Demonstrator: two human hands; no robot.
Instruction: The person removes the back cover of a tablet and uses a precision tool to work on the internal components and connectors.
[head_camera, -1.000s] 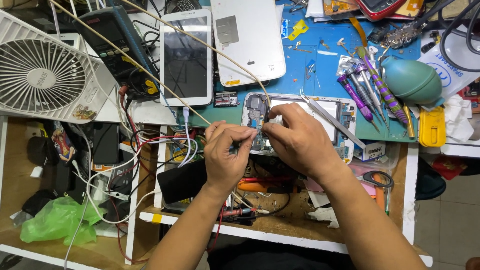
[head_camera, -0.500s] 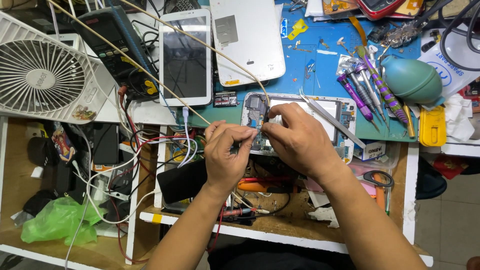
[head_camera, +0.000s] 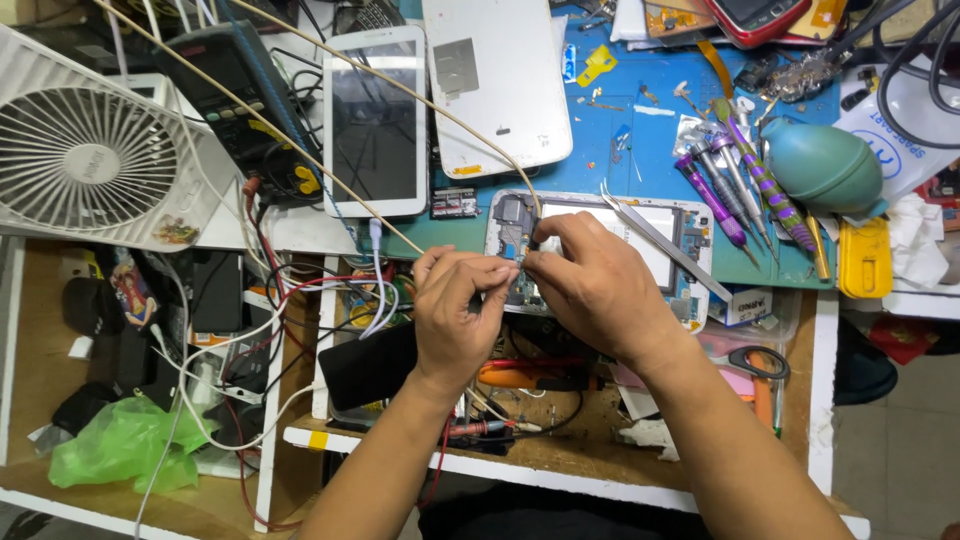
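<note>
pinching a small part with your right hand (head_camera: 590, 285) over the opened phone (head_camera: 600, 245) lying crosswise at the bench (head_camera: 640, 150) edge, your left hand (head_camera: 455, 310) grips a thin tool pointing right toward it.

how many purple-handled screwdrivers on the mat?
3 purple-handled screwdrivers, in a cluster on the blue mat left of the teal blower bulb: one leftmost, one middle, one striped nearest the bulb. Others could be hidden under clutter.

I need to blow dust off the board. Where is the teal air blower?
Head view, upper right: the teal air blower lies on the blue mat, beside the purple screwdrivers.
</note>
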